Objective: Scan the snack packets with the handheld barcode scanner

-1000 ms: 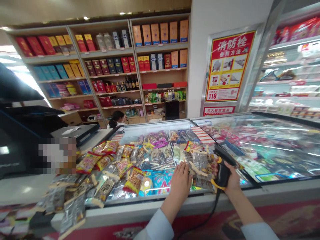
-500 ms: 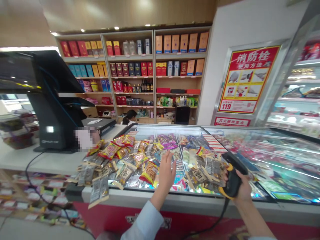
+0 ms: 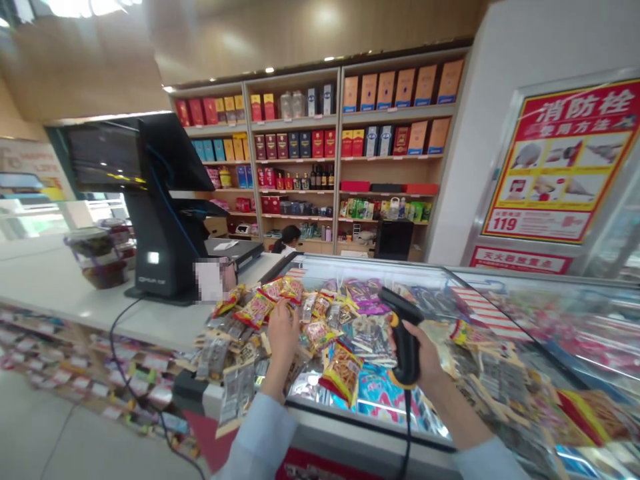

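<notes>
My right hand [image 3: 426, 355] is wrapped round the grip of a black and yellow barcode scanner [image 3: 403, 328], whose head points left over the snacks and whose cable hangs down at the front. A heap of snack packets [image 3: 345, 333] lies on the glass lid of a chest freezer [image 3: 500, 313]. My left hand [image 3: 283, 331] reaches into the left part of the heap, fingers curled down on a red and yellow packet [image 3: 286, 291]. Both sleeves are light blue.
A black checkout terminal [image 3: 163, 220] stands on the white counter [image 3: 60, 293] at left, with a cable trailing down and lidded tubs [image 3: 96, 257] beside it. Shelves of boxed goods [image 3: 320, 140] fill the back wall; a person [image 3: 289, 238] is there. A red poster [image 3: 560, 167] hangs at right.
The view has swung left. My left hand left the packets on the right, lifted open, then came down on packets at the left of the heap. The scanner moved left with my right hand.
</notes>
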Demonstrator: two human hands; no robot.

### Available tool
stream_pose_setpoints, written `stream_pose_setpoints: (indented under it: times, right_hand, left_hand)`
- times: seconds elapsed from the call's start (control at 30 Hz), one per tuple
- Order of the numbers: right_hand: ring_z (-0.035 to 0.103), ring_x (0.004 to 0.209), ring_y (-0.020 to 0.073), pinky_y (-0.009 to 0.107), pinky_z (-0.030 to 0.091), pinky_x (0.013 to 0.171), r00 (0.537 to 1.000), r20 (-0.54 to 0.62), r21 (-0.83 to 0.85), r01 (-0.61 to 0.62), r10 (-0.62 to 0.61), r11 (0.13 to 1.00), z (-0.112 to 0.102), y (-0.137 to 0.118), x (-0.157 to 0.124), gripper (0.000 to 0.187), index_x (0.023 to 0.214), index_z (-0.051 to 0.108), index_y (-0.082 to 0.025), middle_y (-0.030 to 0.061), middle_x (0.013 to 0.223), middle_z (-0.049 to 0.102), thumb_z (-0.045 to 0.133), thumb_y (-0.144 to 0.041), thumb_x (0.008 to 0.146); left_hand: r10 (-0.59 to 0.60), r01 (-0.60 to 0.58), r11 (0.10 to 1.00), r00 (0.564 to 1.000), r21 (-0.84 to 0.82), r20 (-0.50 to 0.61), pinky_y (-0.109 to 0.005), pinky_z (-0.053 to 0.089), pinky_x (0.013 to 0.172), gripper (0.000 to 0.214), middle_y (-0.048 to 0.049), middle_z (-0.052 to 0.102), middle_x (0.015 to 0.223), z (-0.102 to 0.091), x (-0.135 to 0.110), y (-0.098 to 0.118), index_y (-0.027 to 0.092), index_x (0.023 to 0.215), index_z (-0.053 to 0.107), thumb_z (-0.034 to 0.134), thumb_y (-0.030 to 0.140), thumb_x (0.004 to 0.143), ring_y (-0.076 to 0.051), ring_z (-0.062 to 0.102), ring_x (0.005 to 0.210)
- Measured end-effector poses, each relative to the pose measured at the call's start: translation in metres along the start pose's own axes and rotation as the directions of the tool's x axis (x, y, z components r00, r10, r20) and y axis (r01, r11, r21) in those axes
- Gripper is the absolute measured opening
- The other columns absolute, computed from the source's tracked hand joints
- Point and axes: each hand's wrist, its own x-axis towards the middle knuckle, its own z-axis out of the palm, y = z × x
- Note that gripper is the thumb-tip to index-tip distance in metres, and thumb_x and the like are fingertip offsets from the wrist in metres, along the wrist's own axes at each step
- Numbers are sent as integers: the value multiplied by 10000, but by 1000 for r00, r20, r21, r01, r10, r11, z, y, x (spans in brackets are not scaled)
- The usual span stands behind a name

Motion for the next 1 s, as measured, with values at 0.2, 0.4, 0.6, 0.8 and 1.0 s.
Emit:
stream_pose_setpoints:
  times: [0.2,0.4,0.6,0.8,1.0]
  right_hand:
    - [499,383,91,184,405,343,992,6,-98,-121,123,988,26,46,33,250,764,646,-137,6,539,596,661,-369,673]
    - [470,345,80,173,397,343,964,23,-45,-263,264,964,19,69,38,280,752,633,-152,-9,469,568,641,-424,682]
    - [471,338,80,166,381,341,934,-9,-49,-358,358,932,17,73,40,287,663,619,-134,12,440,567,597,-415,715]
    - [465,331,86,177,383,341,928,31,-20,-370,371,929,19,75,37,271,690,624,-140,7,432,556,594,-409,708]
    - [466,336,86,179,391,336,939,33,-20,-342,342,940,19,71,36,257,724,636,-141,4,450,560,597,-394,712]
  left_hand:
    - [-24,-33,978,963,204,270,-367,428,837,374,-135,565,1008,26,6,-11,93,1142,473,437,337,861,-243,547,973]
    - [-47,11,993,949,116,310,-347,408,867,553,-130,524,1051,44,-1,-24,116,1286,385,507,386,819,-240,537,1012]
    - [-152,171,985,901,-10,407,-317,435,807,853,-62,580,938,34,4,-20,193,1386,277,688,347,655,-220,587,896]
    - [-37,126,983,851,-135,524,-284,458,724,802,6,625,815,23,7,-14,294,1382,312,662,221,664,-168,604,735]
    - [42,46,976,918,-211,394,-348,439,876,664,-67,569,1123,25,11,-12,272,1316,432,622,177,686,-210,560,1001]
